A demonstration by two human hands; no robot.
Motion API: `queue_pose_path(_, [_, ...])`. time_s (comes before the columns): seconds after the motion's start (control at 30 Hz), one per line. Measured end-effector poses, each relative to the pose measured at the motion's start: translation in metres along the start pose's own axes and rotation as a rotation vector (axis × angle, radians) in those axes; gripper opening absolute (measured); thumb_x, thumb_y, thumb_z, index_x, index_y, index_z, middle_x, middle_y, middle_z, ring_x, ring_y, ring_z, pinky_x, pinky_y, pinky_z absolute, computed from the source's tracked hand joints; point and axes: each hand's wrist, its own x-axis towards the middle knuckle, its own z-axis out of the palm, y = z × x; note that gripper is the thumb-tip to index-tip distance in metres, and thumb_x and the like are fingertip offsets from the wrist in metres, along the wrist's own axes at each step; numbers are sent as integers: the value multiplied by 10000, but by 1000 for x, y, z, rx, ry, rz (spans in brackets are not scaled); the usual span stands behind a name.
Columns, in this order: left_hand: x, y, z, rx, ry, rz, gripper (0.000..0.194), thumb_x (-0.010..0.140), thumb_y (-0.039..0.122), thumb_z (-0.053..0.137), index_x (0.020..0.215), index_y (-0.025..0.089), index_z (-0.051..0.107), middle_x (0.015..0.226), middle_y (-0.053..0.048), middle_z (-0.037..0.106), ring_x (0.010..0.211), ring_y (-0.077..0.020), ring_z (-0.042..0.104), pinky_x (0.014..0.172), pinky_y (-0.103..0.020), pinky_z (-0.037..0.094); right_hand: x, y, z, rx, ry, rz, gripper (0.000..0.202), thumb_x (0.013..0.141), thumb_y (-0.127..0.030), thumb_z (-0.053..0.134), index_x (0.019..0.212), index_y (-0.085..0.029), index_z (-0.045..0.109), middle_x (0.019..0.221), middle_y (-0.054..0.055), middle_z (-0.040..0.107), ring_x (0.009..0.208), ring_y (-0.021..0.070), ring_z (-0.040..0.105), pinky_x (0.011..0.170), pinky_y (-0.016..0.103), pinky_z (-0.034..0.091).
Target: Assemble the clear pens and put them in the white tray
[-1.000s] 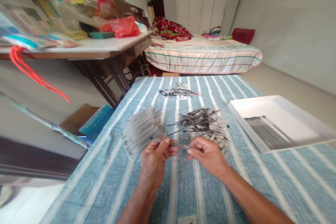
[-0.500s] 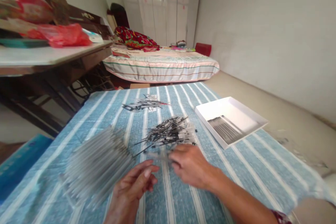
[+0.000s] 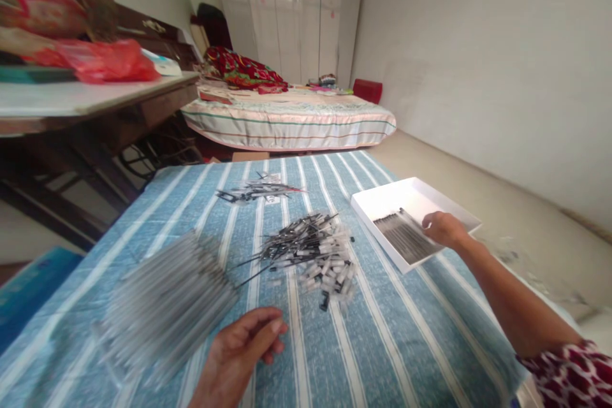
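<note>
My right hand (image 3: 445,229) is over the right side of a white box (image 3: 459,211), its fingers curled together beside a row of dark, slim pens (image 3: 404,234); anything in its grip is too small to make out. My left hand (image 3: 248,344) hovers above the striped cloth with fingers loosely bent, thumb near the index finger, and what it may hold does not show. Left of it lies a wide bundle of clear grey tubes (image 3: 167,306). Between the hands and farther back is a pile of black thin refills (image 3: 296,239), with small white and clear caps (image 3: 332,271) along its near right side.
A smaller heap of thin dark sticks (image 3: 261,190) lies at the back of the cloth (image 3: 382,331). A side table (image 3: 95,99) with a red plastic bag (image 3: 109,60) stands at left. Beyond is a bed (image 3: 291,124); a blue box (image 3: 36,293) is at lower left.
My right hand has moved from the middle of the cloth, where it held a slim clear piece near my left hand, to the white box. My left hand has stayed nearly in place.
</note>
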Motion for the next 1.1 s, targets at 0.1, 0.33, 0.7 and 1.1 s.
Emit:
queue_pose_path(0.1, [2, 1, -1, 43, -20, -9, 294, 616, 381, 653, 808, 158, 655, 646, -18, 675, 568, -161, 573, 521, -249, 447, 2, 1, 6, -6, -28, 6, 218, 685, -219, 544, 831, -209, 707, 887, 89, 676, 816, 216, 626, 623, 248, 414])
queue_pose_path(0.33, [3, -1, -3, 110, -43, 4, 311, 625, 411, 632, 806, 160, 662, 615, -11, 662, 563, -164, 572, 529, -255, 448, 1, 0, 5, -22, -18, 45, 247, 742, -325, 527, 881, -201, 690, 936, 118, 662, 860, 251, 618, 628, 286, 429])
queue_pose_path(0.7, [0, -5, -3, 108, -31, 30, 198, 657, 346, 598, 718, 164, 643, 549, 6, 625, 519, -141, 563, 493, -233, 431, -2, 3, 11, 17, -52, 12, 238, 778, -321, 513, 859, -181, 688, 889, 120, 666, 819, 253, 630, 598, 300, 427])
queue_pose_path(1.1, [15, -20, -41, 768, 355, 359, 265, 774, 302, 483, 918, 139, 633, 818, -57, 653, 735, -179, 602, 707, -271, 435, -42, -52, -6, 183, 176, -115, 265, 803, -369, 489, 865, -204, 687, 837, 134, 695, 727, 236, 627, 592, 310, 400])
